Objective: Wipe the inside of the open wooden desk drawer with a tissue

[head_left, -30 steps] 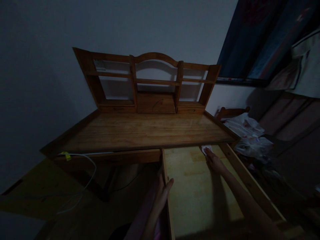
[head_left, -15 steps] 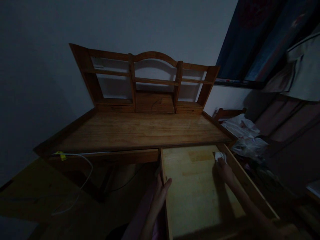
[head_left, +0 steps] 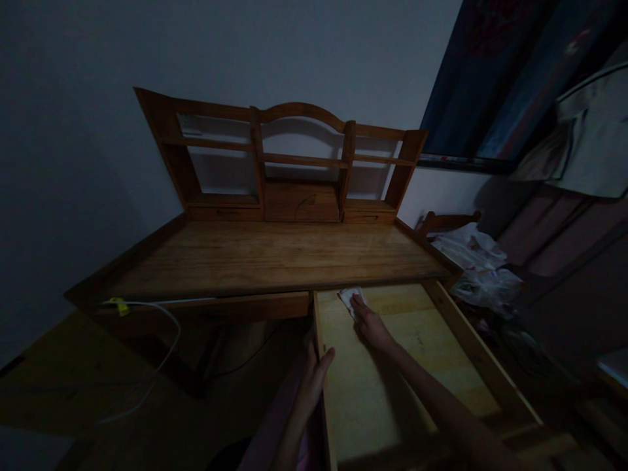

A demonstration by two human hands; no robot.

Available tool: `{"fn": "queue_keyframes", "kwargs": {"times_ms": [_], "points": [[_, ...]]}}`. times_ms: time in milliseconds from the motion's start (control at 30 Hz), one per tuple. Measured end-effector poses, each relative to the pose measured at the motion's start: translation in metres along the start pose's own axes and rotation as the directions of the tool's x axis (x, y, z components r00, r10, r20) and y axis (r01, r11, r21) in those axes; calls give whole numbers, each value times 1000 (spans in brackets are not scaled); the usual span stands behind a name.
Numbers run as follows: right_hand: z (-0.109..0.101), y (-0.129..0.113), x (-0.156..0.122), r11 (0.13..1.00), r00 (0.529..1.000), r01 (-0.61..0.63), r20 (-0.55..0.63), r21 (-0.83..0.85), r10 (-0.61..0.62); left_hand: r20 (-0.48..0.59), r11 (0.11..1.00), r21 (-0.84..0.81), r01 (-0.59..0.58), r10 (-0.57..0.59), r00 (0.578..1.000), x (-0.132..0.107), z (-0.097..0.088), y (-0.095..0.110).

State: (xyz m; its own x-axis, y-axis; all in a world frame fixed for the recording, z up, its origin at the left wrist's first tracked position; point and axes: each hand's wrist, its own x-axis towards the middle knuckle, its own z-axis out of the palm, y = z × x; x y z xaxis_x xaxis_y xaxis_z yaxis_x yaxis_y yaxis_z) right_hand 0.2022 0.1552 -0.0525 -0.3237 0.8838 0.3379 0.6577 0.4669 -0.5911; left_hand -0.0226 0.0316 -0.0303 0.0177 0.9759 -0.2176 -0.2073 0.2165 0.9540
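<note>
The right hand (head_left: pixel 375 329), fingers together, holds a flat white cloth (head_left: pixel 348 298) at eleven o'clock inside the pale rectangular wooden drawer (head_left: pixel 360 402); the left hand (head_left: pixel 311 379) pinches its nine-o'clock side. Overly hard rubbing could jolt the drawer inward.

Ahead of you, a wooden shelf (head_left: pixel 280 158) with an arched middle stands at the back of the tabletop (head_left: pixel 294 252), against a pale wall (head_left: pixel 294 52). On your left, a white cable (head_left: pixel 179 329) with a yellow tag (head_left: pixel 120 305) hangs in a loop over the front edge. On your right, whitish plastic bags (head_left: pixel 468 245) are heaped by a wooden chair back (head_left: pixel 451 221). Above them you see a light garment (head_left: pixel 596 137) hanging near a dark blue window or curtain (head_left: pixel 490 85), too dim to tell which.
</note>
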Motion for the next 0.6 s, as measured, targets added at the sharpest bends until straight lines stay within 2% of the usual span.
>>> {"fn": "queue_keyframes", "kwargs": {"times_ms": [167, 333, 467, 600], "points": [[27, -21, 25, 993, 994, 95, 39, 73, -98, 7, 998, -69, 3, -2, 1000, 0, 2, 3], [39, -49, 29, 983, 978, 174, 104, 52, -179, 20, 999, -30, -30, 30, 999, 1, 1, 4], [32, -62, 21, 968, 944, 240, 216, 69, -250, 6, 999, 8, -42, 42, 999, 0, 1, 6], [9, -60, 10, 950, 906, 288, 289, 118, -310, 19, 999, -12, -44, 45, 999, 2, 0, 2]]}}
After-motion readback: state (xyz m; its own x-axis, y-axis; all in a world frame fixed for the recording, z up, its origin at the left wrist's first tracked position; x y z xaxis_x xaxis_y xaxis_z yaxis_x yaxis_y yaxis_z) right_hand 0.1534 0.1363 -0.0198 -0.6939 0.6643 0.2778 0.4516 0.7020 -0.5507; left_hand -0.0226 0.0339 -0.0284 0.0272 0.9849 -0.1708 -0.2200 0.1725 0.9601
